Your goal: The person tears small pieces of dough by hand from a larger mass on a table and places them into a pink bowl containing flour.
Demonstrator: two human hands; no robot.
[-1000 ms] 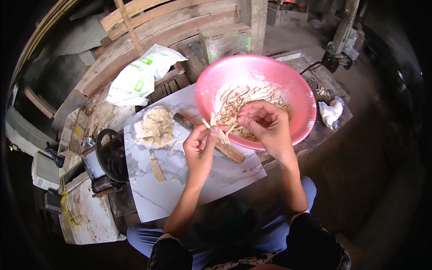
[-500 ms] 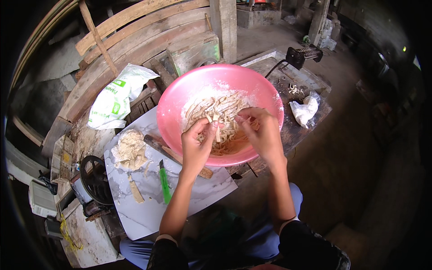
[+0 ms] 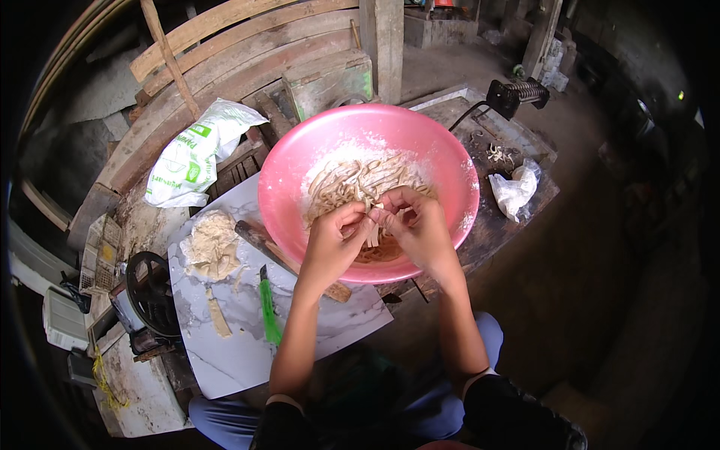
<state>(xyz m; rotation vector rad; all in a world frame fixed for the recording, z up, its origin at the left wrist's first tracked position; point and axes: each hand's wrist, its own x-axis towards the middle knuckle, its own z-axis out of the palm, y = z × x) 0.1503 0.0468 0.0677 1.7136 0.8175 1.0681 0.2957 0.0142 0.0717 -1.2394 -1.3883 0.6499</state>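
Note:
A wide pink basin [image 3: 285, 180] holds a heap of floured dough strips [image 3: 352, 184], like thick raw noodles. Over its near side, my left hand [image 3: 335, 238] and my right hand [image 3: 420, 229] meet, fingertips pinched together. Between them is a short pale dough strip [image 3: 373, 237] that hangs down a little. Both hands are closed on it. Left of the basin, a lump of dough [image 3: 211, 244] rests on a marble-patterned board [image 3: 247, 364]. A green box cutter [image 3: 269, 307] and a flat dough scrap [image 3: 218, 316] lie near it.
A wooden stick [image 3: 339, 292] lies partly under the basin's near edge. A white and green plastic sack [image 3: 196, 154] is at the back left, above a black handwheel [image 3: 152, 294]. To the right are a small plastic bag [image 3: 516, 189] and a dark coiled device [image 3: 517, 96].
My right hand has moved left and toward my left hand, so their fingertips now meet at the dough strip. The view has shifted slightly.

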